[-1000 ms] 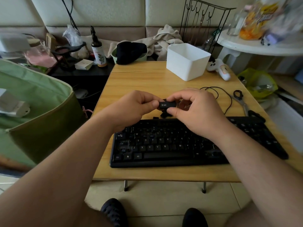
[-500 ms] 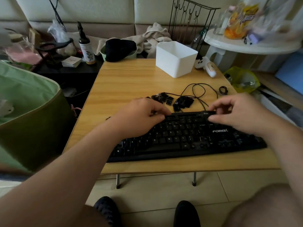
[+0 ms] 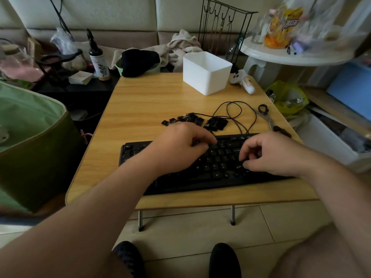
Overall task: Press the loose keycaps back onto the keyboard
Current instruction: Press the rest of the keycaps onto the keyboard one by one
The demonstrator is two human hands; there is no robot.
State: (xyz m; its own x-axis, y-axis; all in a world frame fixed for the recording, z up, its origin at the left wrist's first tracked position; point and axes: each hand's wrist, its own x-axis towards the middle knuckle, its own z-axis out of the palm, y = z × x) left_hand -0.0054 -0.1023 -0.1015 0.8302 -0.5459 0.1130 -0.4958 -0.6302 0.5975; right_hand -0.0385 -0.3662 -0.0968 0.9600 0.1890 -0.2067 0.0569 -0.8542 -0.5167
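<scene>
White letters K, M and P show on the flat black plastic keyboard (image 3: 218,157), with "Alt" on its bottom row. Print on the yellow-orange snack bag (image 3: 285,23) is too blurred to read.

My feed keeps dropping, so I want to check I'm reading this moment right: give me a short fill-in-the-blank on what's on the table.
1. Both hands, left hand and right hand, are over the black ____.
2. The loose keycaps lie on the table just ____ the keyboard.
3. The box at the far side of the table is ____ in colour.

Missing words: keyboard; behind; white
</scene>
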